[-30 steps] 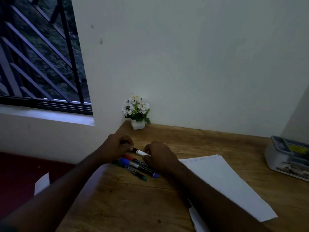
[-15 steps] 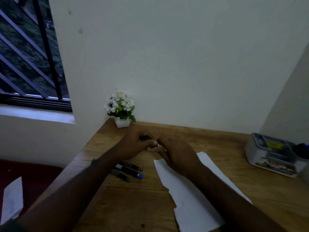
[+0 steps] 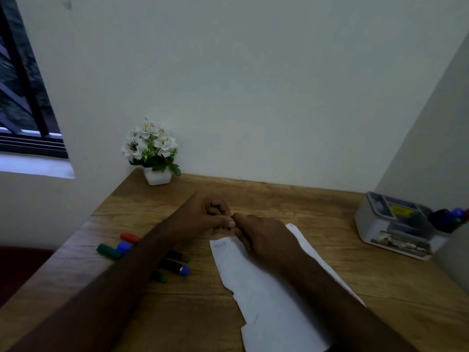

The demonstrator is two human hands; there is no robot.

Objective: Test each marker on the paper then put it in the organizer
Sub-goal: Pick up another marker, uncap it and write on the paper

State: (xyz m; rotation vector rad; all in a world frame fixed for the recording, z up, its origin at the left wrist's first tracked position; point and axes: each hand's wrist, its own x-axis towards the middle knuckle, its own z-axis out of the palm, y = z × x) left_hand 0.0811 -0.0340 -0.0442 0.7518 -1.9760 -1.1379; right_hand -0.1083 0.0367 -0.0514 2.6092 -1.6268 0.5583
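A wooden surface (image 3: 291, 199) meets a pale wall. Left grip (image 3: 203, 215) and right grip (image 3: 261, 233) meet, fingers curled; what they grasp cannot be told. The paper (image 3: 266, 301) lies under the right grip, the organizer (image 3: 396, 224) with its unreadable yellow label well right.

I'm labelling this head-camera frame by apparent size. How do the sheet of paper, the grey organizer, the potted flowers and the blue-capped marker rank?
Largest to smallest, as they look:
1. sheet of paper, also nearest the camera
2. grey organizer
3. potted flowers, not far behind the organizer
4. blue-capped marker, partly hidden by the left forearm
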